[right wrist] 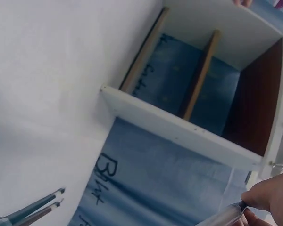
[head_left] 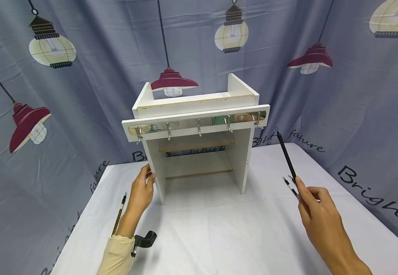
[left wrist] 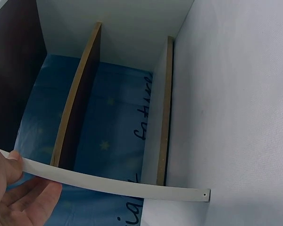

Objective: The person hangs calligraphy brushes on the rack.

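Observation:
A white tabletop shelf unit (head_left: 203,164) stands in the middle, with a rail of metal hooks (head_left: 199,128) across its upper front. My left hand (head_left: 142,193) grips the front edge of its left side panel; in the left wrist view the thumb and fingers (left wrist: 40,202) lie on either side of that panel. At the right, my right hand (head_left: 326,219) holds a slim black calligraphy brush (head_left: 286,154), tilted, its small loop end pointing up towards the unit's right side. The brush's lower end is hidden by the hand.
Black-and-white brushes (head_left: 289,186) with loop ends lie on the white table just beyond my right hand. A dark gold brush (head_left: 119,215) lies left of my left forearm. A black wrist mount (head_left: 146,239) juts from the left sleeve. Grey-blue curtains (head_left: 109,49) surround the table.

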Tool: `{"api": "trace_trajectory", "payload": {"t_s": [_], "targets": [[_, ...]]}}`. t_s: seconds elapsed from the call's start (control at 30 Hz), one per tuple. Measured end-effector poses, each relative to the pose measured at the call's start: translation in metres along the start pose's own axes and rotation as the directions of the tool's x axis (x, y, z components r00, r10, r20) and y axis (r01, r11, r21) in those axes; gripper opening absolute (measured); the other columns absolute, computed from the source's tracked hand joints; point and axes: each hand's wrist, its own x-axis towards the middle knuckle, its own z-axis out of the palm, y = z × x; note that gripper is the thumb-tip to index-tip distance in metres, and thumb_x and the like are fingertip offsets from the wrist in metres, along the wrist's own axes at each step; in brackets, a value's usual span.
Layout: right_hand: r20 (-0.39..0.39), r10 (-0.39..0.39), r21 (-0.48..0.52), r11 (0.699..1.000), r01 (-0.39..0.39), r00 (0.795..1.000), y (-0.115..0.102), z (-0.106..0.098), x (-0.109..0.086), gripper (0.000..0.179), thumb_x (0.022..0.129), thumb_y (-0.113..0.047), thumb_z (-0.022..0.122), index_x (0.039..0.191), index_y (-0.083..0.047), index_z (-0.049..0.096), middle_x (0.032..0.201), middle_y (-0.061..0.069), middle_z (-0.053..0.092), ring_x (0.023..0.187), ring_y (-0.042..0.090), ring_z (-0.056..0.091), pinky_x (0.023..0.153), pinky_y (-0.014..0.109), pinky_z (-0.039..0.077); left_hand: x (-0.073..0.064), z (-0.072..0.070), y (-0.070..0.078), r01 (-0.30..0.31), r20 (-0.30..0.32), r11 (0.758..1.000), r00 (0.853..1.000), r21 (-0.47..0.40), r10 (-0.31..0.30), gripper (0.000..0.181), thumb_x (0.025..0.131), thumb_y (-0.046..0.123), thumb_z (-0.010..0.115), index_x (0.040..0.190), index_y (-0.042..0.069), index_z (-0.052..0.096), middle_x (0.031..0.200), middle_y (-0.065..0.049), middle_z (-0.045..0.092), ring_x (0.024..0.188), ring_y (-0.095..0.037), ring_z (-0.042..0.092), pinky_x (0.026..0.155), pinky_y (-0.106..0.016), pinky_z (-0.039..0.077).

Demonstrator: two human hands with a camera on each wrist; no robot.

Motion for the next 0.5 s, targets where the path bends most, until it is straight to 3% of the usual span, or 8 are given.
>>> {"api": "trace_trajectory", "payload": {"t_s": [0.23, 0.5], "targets": [[-0.033, -0.026, 0.043, 0.999, 0.027, 0.999, -0.017, -0.004, 0.000, 0.076, 0.081, 0.019, 0.075, 0.149, -0.012, 0.062, 0.112, 0.017, 0.061, 0.094, 0.024, 0.059, 0.077, -0.001, 0.042, 0.000, -0.001, -0.001, 0.007, 0.014, 1.000, 1.000, -0.012, -0.007, 0.047, 0.114, 0.012, 0.046, 0.158, 0.000, 0.038, 0.152, -0.027, 0.051, 0.145, -0.044, 0.049, 0.117, -0.057, 0.046], [-0.049, -0.069, 0.094, 0.993, 0.073, 0.996, -0.027, -0.004, -0.001, 0.079, 0.079, 0.019, 0.074, 0.150, -0.013, 0.060, 0.114, 0.017, 0.062, 0.093, 0.006, 0.052, 0.079, -0.002, 0.043, -0.001, 0.000, 0.000, -0.012, -0.007, 1.000, 1.000, -0.002, 0.012, 0.046, 0.114, 0.011, 0.047, 0.157, -0.001, 0.039, 0.150, -0.029, 0.053, 0.143, -0.046, 0.051, 0.115, -0.060, 0.047]]}}
